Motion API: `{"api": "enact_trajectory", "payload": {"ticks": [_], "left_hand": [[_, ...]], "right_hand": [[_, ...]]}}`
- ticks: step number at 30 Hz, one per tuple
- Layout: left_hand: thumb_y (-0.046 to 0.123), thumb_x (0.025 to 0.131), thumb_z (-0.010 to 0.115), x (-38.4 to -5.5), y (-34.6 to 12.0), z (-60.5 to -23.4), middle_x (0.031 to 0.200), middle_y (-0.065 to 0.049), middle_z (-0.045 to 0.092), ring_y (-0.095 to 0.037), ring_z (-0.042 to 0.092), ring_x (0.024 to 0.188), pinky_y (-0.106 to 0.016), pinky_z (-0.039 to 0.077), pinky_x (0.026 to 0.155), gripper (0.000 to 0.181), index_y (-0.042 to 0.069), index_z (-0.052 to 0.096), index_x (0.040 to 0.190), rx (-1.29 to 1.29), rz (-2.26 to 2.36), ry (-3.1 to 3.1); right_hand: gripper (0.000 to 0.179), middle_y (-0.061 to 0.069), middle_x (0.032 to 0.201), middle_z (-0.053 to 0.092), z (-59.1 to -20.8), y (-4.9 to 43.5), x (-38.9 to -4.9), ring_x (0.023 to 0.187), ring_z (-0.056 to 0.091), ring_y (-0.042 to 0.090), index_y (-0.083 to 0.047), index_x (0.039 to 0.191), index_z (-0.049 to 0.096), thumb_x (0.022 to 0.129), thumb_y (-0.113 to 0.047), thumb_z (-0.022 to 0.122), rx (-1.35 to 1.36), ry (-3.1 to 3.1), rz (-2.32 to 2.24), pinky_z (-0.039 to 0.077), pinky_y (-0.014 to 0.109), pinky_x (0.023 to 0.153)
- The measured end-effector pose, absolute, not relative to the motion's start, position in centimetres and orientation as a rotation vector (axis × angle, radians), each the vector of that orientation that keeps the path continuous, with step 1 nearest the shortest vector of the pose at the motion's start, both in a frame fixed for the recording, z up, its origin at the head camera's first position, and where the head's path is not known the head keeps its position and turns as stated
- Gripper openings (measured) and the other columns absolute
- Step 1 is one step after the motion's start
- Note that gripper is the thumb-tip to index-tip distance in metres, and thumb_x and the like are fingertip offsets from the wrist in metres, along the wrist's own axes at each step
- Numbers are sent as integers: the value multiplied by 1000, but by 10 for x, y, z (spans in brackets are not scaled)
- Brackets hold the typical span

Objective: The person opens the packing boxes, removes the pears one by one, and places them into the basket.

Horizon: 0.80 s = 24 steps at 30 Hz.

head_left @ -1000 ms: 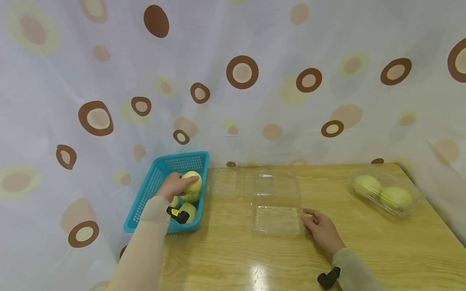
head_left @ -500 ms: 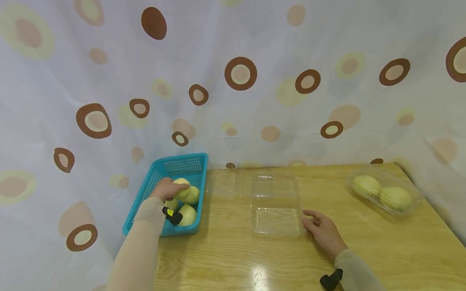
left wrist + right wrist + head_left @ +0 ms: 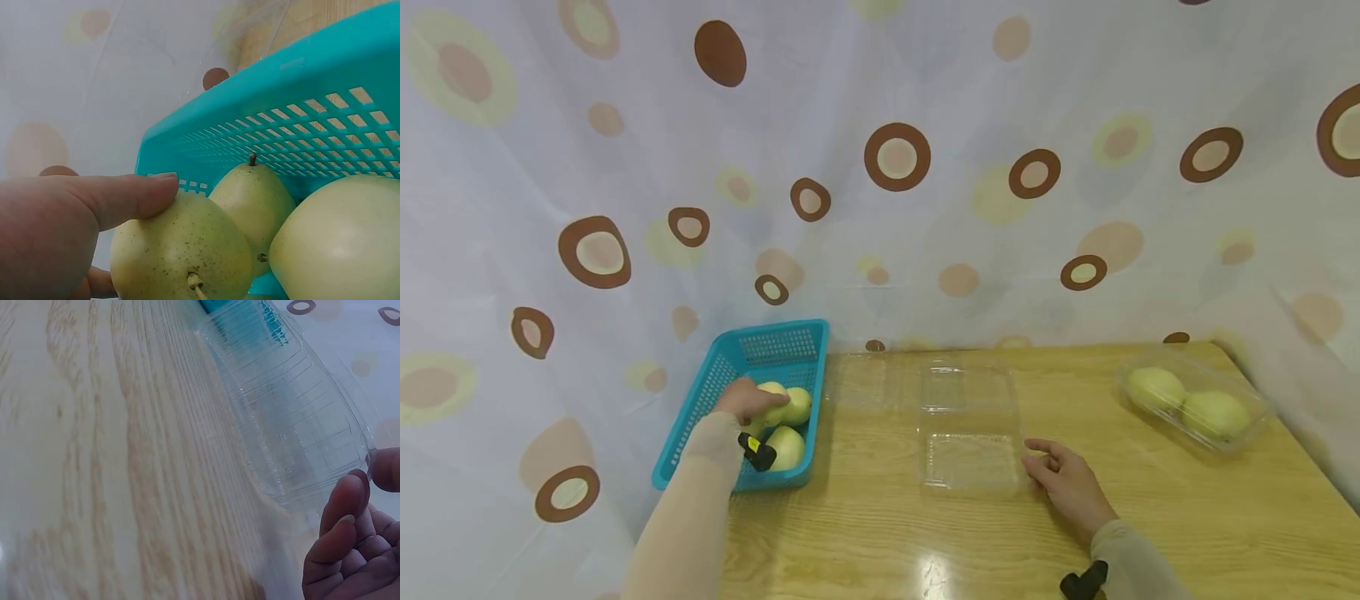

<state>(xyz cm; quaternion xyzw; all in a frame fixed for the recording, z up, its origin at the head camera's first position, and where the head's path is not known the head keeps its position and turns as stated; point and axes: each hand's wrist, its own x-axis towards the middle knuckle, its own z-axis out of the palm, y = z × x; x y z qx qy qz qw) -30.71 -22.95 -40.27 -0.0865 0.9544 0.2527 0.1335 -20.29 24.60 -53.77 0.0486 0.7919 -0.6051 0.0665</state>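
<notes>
Inside the turquoise basket (image 3: 781, 347), my left hand (image 3: 747, 400) grips a yellow-green pear (image 3: 187, 250), thumb pressed along its top in the left wrist view. Beside that pear lie others, among them a pear with an upright stem (image 3: 250, 200) and a large pale pear (image 3: 350, 237). My right hand (image 3: 1067, 487) is at the right edge of an open clear plastic clamshell box (image 3: 970, 462) lying on the table. The right wrist view has thumb and forefinger pinching the rim of this box (image 3: 294, 419). The far fingers of my left hand are mostly hidden.
At the right of the wooden table (image 3: 865, 533) stands a clear plastic box (image 3: 1255, 421) with two pears (image 3: 1216, 415) inside. Its lid looks closed. Another clear plastic piece (image 3: 861, 379) lies between basket and open box. A patterned curtain (image 3: 895, 250) hangs behind.
My left hand has moved left and lower into the basket with the pear, which was near the basket's right side a second ago. The right hand and open box have stayed in place.
</notes>
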Motion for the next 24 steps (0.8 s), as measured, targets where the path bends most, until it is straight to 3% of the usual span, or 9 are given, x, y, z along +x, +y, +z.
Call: {"api": "enact_trajectory", "payload": {"ticks": [4, 9, 24], "left_hand": [[40, 85, 68, -305, -231, -402, 132, -31, 46, -35, 57, 97, -43, 53, 76, 81, -15, 37, 136, -257, 732, 2748], [31, 85, 70, -303, -233, -403, 133, -32, 45, -42, 51, 112, -50, 48, 88, 76, -16, 38, 135, -296, 737, 2722], [32, 80, 75, -306, -243, -416, 117, -27, 56, -37, 56, 101, -49, 50, 85, 70, -15, 49, 125, -301, 649, 2715]], "right_hand": [[48, 12, 85, 62, -538, 245, -201, 71, 56, 20, 2, 137, 46, 98, -23, 58, 145, 2383, -1836, 49, 29, 64], [47, 13, 85, 62, -538, 245, -200, 71, 56, 20, 1, 137, 47, 98, -23, 58, 132, 2388, -1848, 49, 28, 65], [49, 14, 91, 63, -538, 246, -202, 75, 60, 23, 1, 139, 44, 98, -23, 57, 143, 2367, -1839, 51, 30, 66]]}}
